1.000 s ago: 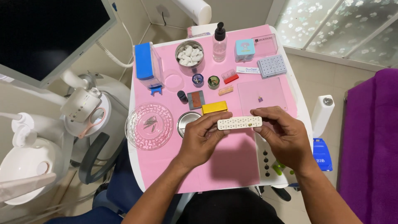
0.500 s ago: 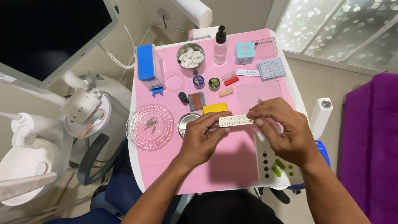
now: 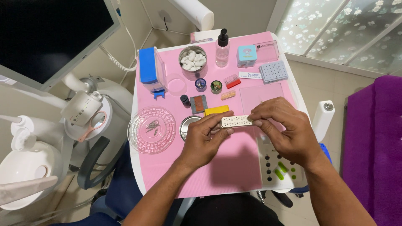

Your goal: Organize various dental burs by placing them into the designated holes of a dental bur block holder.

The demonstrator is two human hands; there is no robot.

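Item in hand: a small white perforated block (image 3: 237, 121), long and narrow, rows of tiny holes on its top face. We hold it level above the pink mat (image 3: 226, 167), between both hands.

Left hand (image 3: 205, 140): fingers closed on the block's left end, thumb over the near edge.

Right hand (image 3: 279, 127): fingers closed on the block's right end, fingertips curled over the top.

Change noted: against the view a second ago, the block sits a little lower and closer to us, and the right hand has curled further over its end. Half a second ago the grip already looked much as it does now. We judge the two-handed hold to be settled, with the block being turned or inspected, not set down.

Taking the block as landmark:
- Just behind it, a yellow rectangular piece (image 3: 216, 110).
- Behind that, a small dark tile (image 3: 198, 104) and a black cap (image 3: 185, 100).
- To its left, partly under the left hand, a round metal dish (image 3: 187, 124).
- Further left, a clear patterned glass dish (image 3: 151, 129) holding small metal pieces.
- Far behind, a steel cup of white cotton rolls (image 3: 192, 61), a clear pump bottle (image 3: 222, 48), a blue dispenser box (image 3: 148, 69).
- Behind and to the right, a grey perforated holder (image 3: 273, 71).
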